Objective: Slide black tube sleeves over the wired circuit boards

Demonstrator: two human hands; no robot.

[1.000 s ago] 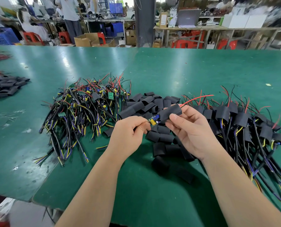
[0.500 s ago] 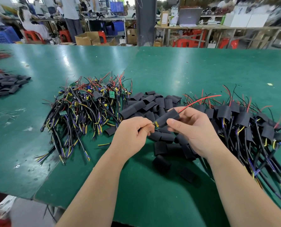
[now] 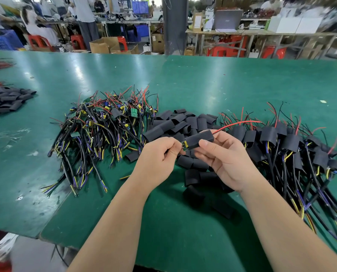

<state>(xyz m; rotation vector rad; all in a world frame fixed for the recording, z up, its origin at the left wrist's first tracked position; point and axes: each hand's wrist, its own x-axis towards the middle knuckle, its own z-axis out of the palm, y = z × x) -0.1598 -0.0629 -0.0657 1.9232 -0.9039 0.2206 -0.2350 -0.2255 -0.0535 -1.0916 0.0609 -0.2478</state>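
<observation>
My right hand (image 3: pixel 225 160) grips a black tube sleeve (image 3: pixel 200 139) above the green table. Almost all of a wired circuit board sits inside it; only a yellow tip (image 3: pixel 185 144) shows at its left end, pinched by my left hand (image 3: pixel 158 160). A red wire (image 3: pixel 236 124) sticks out of the sleeve's right end. Bare wired boards (image 3: pixel 105 126) lie in a heap on the left. Loose black sleeves (image 3: pixel 183 122) are piled in the middle. Sleeved boards (image 3: pixel 285 146) lie heaped on the right.
The green table (image 3: pixel 203 81) stretches far ahead; its near edge (image 3: pixel 46 235) runs below my arms. Another pile of black sleeves (image 3: pixel 4 100) lies at the far left. People, stools, boxes and benches stand beyond the table.
The sleeve has slid further left over the board: the blue and yellow parts showing a second ago are now covered, apart from a yellow tip. Both hands stayed close together.
</observation>
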